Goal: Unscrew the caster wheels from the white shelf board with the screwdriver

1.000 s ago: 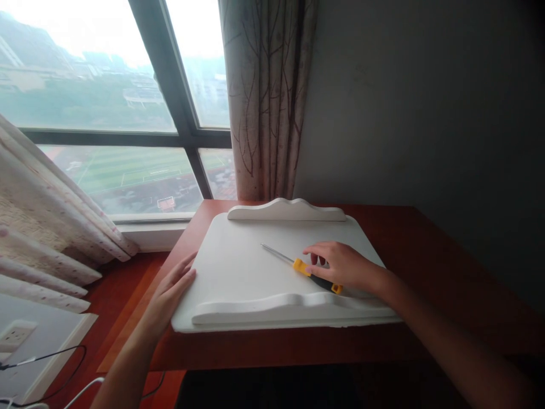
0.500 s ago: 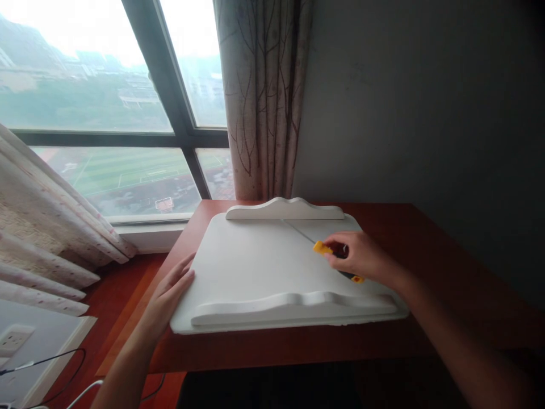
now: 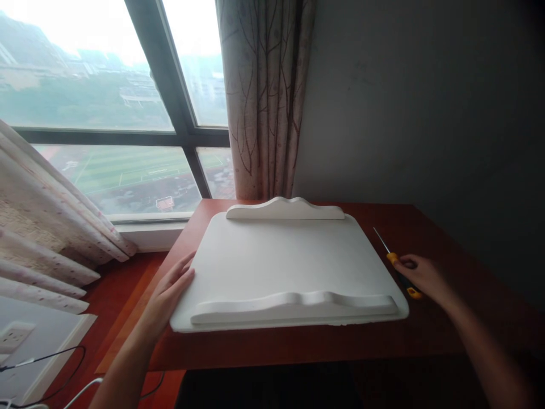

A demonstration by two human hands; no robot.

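Observation:
A white board [image 3: 272, 255] lies on the reddish-brown table, with one wavy-edged white strip [image 3: 285, 210] standing along its far edge and another [image 3: 293, 305] along its near edge. At the board's left edge rests my left hand [image 3: 170, 289], fingers extended and slightly apart, holding nothing. To the right of the board, my right hand [image 3: 419, 275] is closed on a screwdriver [image 3: 393, 258] with a yellow and dark handle. Its thin metal shaft points away from me and slightly left, over the table.
The wooden table [image 3: 378, 218] extends right to a grey wall [image 3: 404, 102]. Behind and left are a window [image 3: 128, 170] and patterned curtains [image 3: 268, 102]. A socket [image 3: 15, 338] and cables [image 3: 55, 355] show at lower left.
My right hand has moved right with the screwdriver, from above the board to beside it over the table. My left hand and the board stay where they were.

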